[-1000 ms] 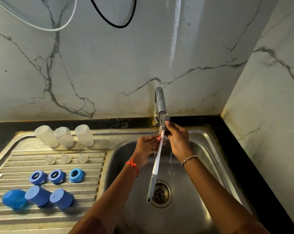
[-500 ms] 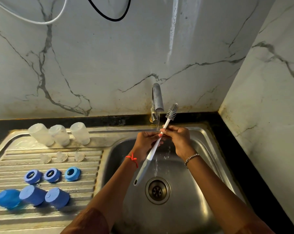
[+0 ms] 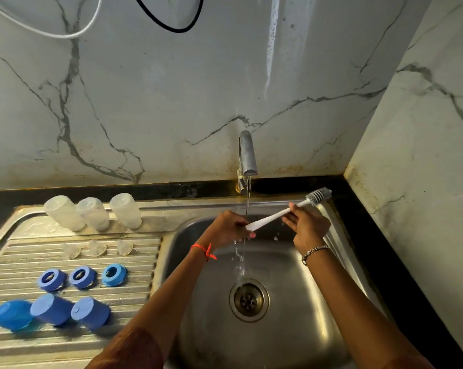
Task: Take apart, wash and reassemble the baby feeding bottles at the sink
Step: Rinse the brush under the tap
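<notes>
Bottles (image 3: 92,213), teats (image 3: 97,248), rings (image 3: 82,276), caps (image 3: 52,312) (back to front) on drainboard (image 3: 134,339) left of sink (image 3: 299,339).

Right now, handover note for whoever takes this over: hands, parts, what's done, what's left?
Left hand grips the bottle brush at its handle end. Right hand pinches the shaft near the bristles. The brush is held across the sink, with the tap running by the left hand.
Drainboard, back to front: three clear bottles, three teats, three blue collars, three blue caps.
Done: all bottles apart. Cannot tell if the parts are washed.
Left: set the brush down, shut the tap, reassemble.
</notes>
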